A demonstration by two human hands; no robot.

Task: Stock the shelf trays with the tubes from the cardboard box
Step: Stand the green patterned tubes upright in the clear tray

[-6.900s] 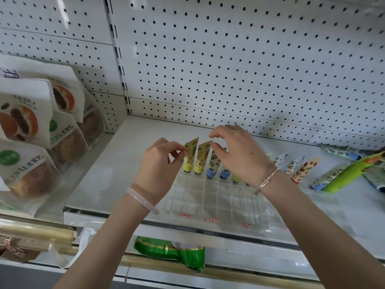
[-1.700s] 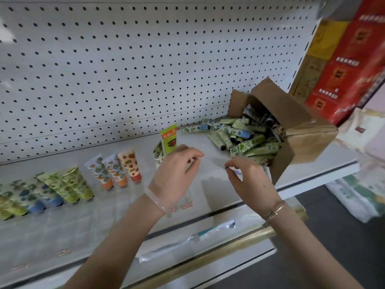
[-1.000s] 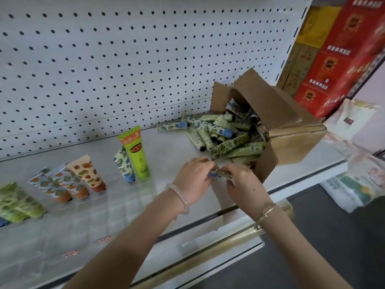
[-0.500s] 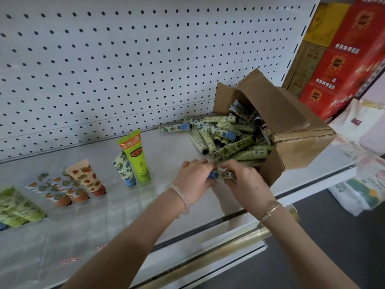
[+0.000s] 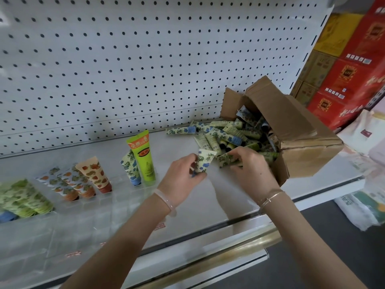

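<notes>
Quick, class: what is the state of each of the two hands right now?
Left hand: closed, holding a blue-flowered tube.
Right hand: closed, holding a green-leafed tube.

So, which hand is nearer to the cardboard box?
Right. The right hand is at the cardboard box's open mouth, pinching a green tube; the left hand is farther left over the shelf, holding a blue-flowered tube.

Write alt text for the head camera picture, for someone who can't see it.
A person's left hand holds a blue-flowered tube and the right hand grips a green-patterned tube, beside a cardboard box tipped on its side with tubes spilling onto a white shelf. To the left, more tubes stand in a clear tray.
</notes>
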